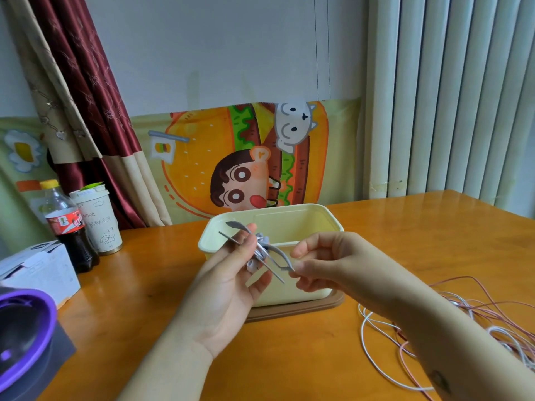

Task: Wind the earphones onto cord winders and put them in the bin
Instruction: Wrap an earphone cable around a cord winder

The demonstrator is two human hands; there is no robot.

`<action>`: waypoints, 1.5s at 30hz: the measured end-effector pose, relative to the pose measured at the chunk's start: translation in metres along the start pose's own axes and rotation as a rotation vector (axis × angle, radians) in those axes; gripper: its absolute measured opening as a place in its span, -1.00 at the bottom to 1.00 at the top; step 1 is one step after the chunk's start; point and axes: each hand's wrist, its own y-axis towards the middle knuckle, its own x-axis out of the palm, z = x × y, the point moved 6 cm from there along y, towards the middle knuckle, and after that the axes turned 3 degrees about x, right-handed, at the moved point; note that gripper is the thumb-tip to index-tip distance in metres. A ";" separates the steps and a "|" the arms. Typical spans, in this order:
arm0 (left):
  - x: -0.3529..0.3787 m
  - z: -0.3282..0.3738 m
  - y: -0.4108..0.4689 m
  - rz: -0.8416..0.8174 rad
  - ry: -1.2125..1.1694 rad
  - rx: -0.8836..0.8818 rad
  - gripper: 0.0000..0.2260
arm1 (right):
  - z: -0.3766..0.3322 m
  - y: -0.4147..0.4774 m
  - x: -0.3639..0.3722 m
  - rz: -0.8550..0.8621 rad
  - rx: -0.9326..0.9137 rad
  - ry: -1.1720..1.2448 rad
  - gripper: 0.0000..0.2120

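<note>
Nearest, at eight o'clock, sits a purple-rimmed object. The left hand grips the cord winder, with the earphone wound on and its long axis running ten-to-four. The right hand pinches its four-o'clock end. The bin lies just beyond at twelve.

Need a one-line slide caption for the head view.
Left hand holds a grey winder wound with an earphone, right hand pinches its end, near the yellow bin; loose cords lie right.
</note>
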 end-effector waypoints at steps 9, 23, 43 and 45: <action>-0.006 0.003 0.001 0.059 0.078 0.124 -0.71 | 0.001 -0.002 0.002 -0.134 0.053 0.322 -0.67; 0.005 -0.011 -0.001 -0.107 0.270 0.039 -0.62 | -0.017 -0.003 -0.009 0.083 -0.134 0.689 -0.83; -0.007 0.007 0.002 0.132 -0.109 0.109 -0.68 | 0.004 0.002 0.015 0.083 -0.044 0.126 -0.94; -0.005 0.006 0.002 0.127 -0.113 0.111 -0.67 | 0.008 0.005 0.015 0.118 -0.044 0.120 -0.92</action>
